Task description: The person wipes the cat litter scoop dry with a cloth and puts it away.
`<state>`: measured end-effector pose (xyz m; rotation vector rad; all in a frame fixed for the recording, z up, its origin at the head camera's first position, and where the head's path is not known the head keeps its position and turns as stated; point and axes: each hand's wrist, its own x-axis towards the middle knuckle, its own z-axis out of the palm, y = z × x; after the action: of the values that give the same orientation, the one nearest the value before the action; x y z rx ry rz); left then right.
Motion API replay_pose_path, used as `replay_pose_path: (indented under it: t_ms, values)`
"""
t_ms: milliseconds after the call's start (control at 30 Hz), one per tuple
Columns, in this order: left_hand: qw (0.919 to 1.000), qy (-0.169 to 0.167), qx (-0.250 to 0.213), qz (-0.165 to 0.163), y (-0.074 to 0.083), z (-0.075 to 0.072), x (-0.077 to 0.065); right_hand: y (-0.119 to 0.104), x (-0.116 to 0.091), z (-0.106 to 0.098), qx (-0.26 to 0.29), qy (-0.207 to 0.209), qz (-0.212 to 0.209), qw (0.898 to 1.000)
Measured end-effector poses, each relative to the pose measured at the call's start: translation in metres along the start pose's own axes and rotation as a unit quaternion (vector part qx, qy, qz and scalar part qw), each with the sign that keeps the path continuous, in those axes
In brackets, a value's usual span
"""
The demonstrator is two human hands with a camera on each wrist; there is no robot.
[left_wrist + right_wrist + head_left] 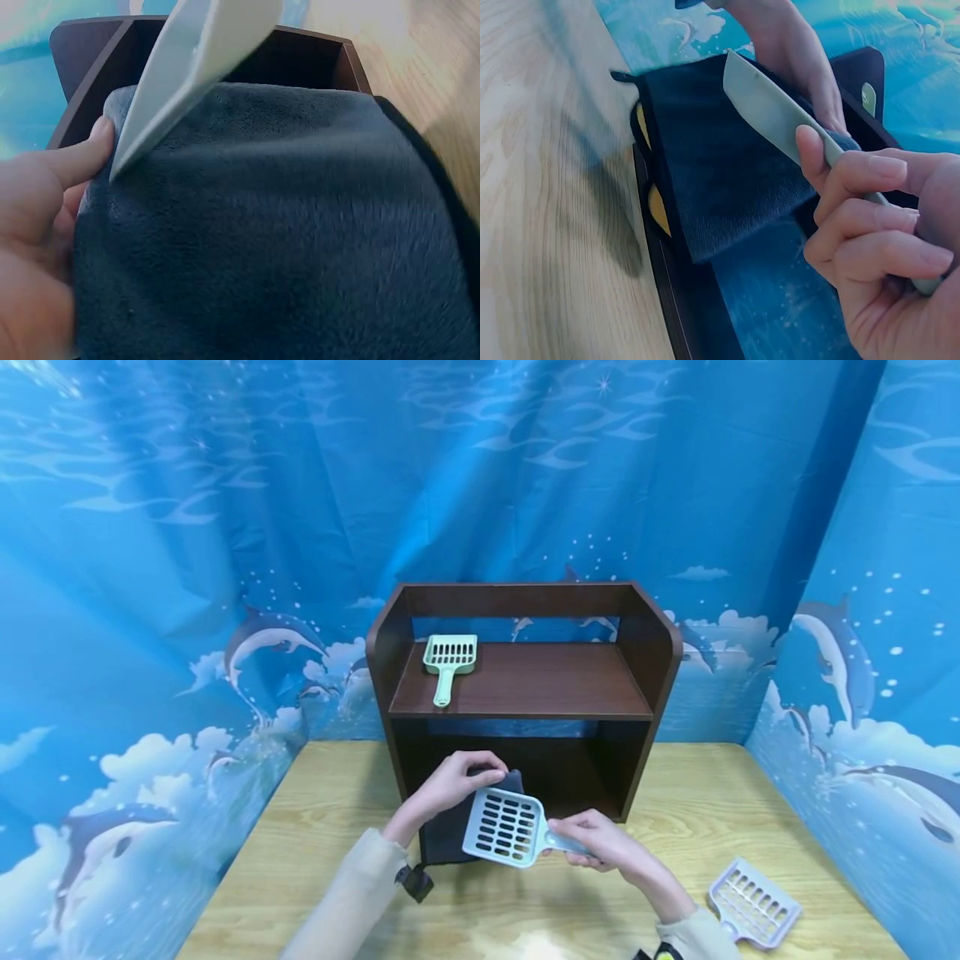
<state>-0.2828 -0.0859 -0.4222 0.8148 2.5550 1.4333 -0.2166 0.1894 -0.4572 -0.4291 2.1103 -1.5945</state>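
Note:
My right hand (603,842) grips the handle of a pale blue slotted litter scoop (504,828), its fingers curled round it. In the head view the scoop's slotted head points left, in front of the dark cloth. My left hand (459,779) holds the top of a dark grey-blue plush cloth (277,225) that hangs down below it. The left wrist view shows the thumb on the cloth's edge, and the scoop's rim close against the cloth; whether they touch I cannot tell. The cloth's black edging and loop show in the right wrist view.
A dark brown two-tier shelf (525,681) stands on the wooden table (330,827). On its upper board, at the left, lies a green litter scoop (444,681). A pale purple litter scoop (780,922) lies on the table at the right. Blue dolphin-print curtains (225,568) surround the table.

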Motion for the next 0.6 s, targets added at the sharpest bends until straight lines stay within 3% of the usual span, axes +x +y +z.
replay_pose_path:
  t_ms: [167, 267, 400, 600]
  values:
    - [0.9929, 0.085, -0.072, -0.041, -0.008, 0.008, -0.005, 0.005, -0.008, -0.004, 0.027, 0.018, 0.003, 0.999]
    - [0.9768, 0.126, -0.156, -0.076, -0.011, 0.017, -0.007, 0.008, -0.009, -0.001, 0.062, 0.048, -0.004, 0.997]
    - [0.947, 0.156, -0.254, -0.119, -0.013, 0.03, -0.01, 0.009, -0.007, 0.007, 0.117, 0.093, -0.007, 0.989]
    - [0.9283, 0.2, -0.286, -0.127, -0.01, 0.043, -0.012, 0.009, -0.005, 0.018, 0.162, 0.169, 0.01, 0.972]
